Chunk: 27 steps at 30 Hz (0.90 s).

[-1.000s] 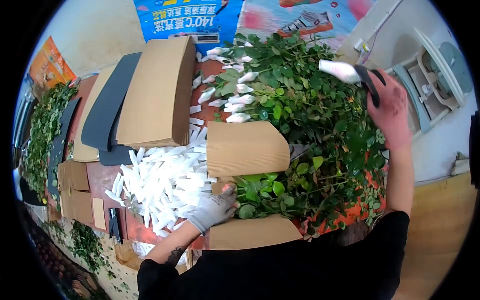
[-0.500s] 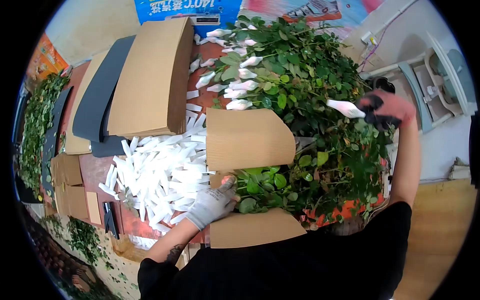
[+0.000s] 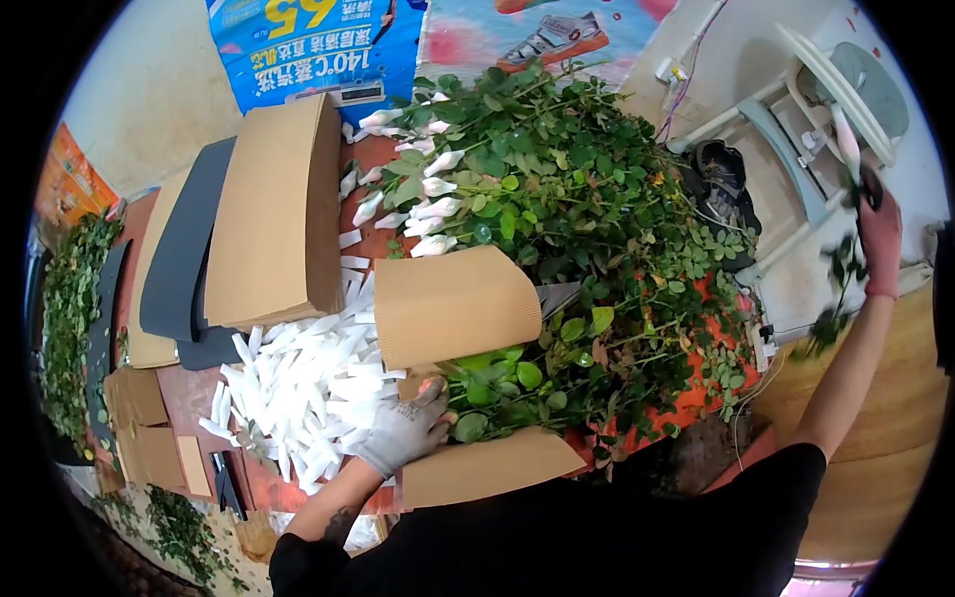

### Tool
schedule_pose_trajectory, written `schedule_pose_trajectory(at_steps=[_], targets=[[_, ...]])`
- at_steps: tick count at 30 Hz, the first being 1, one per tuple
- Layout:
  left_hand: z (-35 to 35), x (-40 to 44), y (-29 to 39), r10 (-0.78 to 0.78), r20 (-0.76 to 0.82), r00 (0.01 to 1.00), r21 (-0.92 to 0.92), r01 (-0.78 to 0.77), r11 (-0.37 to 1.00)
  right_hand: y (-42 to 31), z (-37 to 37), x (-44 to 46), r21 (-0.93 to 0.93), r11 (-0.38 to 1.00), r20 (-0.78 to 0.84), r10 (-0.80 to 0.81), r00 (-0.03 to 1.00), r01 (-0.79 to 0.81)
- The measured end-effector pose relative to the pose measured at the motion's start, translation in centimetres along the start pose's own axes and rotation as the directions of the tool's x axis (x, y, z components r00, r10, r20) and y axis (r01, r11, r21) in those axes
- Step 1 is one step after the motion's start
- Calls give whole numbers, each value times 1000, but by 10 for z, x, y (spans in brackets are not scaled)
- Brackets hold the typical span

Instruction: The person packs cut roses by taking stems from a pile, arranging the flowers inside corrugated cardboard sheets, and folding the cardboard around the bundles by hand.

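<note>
My right hand (image 3: 879,234), in a pink and black glove, is raised at the far right, closed around a rose stem just below its white-sleeved bud (image 3: 846,139); the leafy stem hangs down, blurred. My left hand (image 3: 403,433), in a grey-white glove, rests at the stem bundle by the lower cardboard, with its fingers curled at the leaves (image 3: 487,383). What those fingers hold is hidden. A corrugated cardboard sheet (image 3: 453,306) lies bent over the bundle, and its lower flap (image 3: 487,470) sits at the table edge. White foam sleeves (image 3: 303,383) are heaped left of my left hand.
A large pile of sleeved roses (image 3: 597,179) covers the table's right half. Stacked cardboard (image 3: 269,209) and dark sheets (image 3: 184,239) stand at the left. A black stapler (image 3: 227,485) lies near the front edge. A pale chair (image 3: 786,169) and a dark shoe (image 3: 718,184) are at the right.
My right hand has moved far right and lifted the sleeved rose clear of the pile, its stem now showing. My left hand stays at the bundle. The camera view has shifted.
</note>
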<state>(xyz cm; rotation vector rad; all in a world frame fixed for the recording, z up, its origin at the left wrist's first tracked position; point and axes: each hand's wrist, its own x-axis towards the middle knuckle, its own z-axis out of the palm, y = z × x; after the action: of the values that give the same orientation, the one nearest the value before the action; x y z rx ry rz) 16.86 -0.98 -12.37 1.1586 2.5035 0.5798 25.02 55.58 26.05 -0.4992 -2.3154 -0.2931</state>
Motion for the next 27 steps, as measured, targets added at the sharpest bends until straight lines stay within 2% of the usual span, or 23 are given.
schedule_pose_trajectory(at_steps=[1,3,4,5,6,7,8,9,11,12,13,14,15,16,17,19,20,22,23,24,25,26,27], targets=[[-1,-2,1,-5,2,1000,11,5,1000,-48,10,2,-55,993,-101,-109,989,104],[9,-3,-6,31,-35,999,22,-30,999,-123,60,0,-198,918,-124,-371,920,343],[12,-4,-10,80,-77,994,36,-77,996,-170,89,-4,-168,844,-205,-536,819,510],[10,-4,-9,64,-84,994,33,-62,998,-196,125,-9,-160,817,-107,-573,812,555],[7,-2,-5,11,-11,1000,-2,-11,1000,-219,164,-17,-58,781,-36,-624,780,622],[5,-2,-4,-37,64,997,-34,39,999,-257,185,-25,72,782,170,-621,765,619],[5,-1,-4,-46,58,997,-36,48,998,-295,204,-25,233,814,425,-577,698,532],[6,-1,-6,-43,65,997,-37,46,998,-323,227,-31,256,756,419,-648,636,602],[9,0,-8,-42,74,996,-42,45,998,-371,281,-39,303,708,322,-706,630,638],[15,-1,-9,-19,16,1000,-8,19,1000,-390,323,-35,367,697,335,-717,611,616],[20,-2,-11,9,-42,999,34,-8,999,-415,329,-31,364,745,485,-664,569,559],[23,-4,-12,16,-45,999,45,-14,999,-422,352,-35,313,723,468,-682,562,616],[26,-6,-14,60,-145,988,76,-49,996,-429,368,-39,205,704,496,-673,548,680],[27,-4,-16,111,-244,963,111,-86,990,-429,396,-47,161,681,457,-693,558,714],[23,-3,-16,131,-252,959,124,-103,987,-427,413,-49,111,658,421,-710,565,745],[17,-5,-8,-15,-94,995,-13,13,1000,-424,394,-44,154,653,481,-705,521,742],[18,-4,-10,2,-110,994,23,1,1000,-418,388,-38,149,654,428,-718,548,741],[22,-2,-12,-19,-70,997,-19,18,1000,-394,348,-22,134,694,160,-720,675,708],[22,-2,-12,-53,-26,998,-50,51,997,-377,323,-10,168,746,21,-657,754,645],[19,-1,-10,-79,10,997,-67,79,995,-362,302,11,167,814,0,-565,825,557],[17,0,-10,-68,11,998,-63,68,996,-333,289,33,189,848,-119,-482,868,496],[16,0,-9,-66,6,998,-34,66,997,-297,286,53,78,866,-550,-376,746,494],[15,0,-8,-64,4,998,-4,64,998,-268,242,71,416,896,-212,-73,974,158]])
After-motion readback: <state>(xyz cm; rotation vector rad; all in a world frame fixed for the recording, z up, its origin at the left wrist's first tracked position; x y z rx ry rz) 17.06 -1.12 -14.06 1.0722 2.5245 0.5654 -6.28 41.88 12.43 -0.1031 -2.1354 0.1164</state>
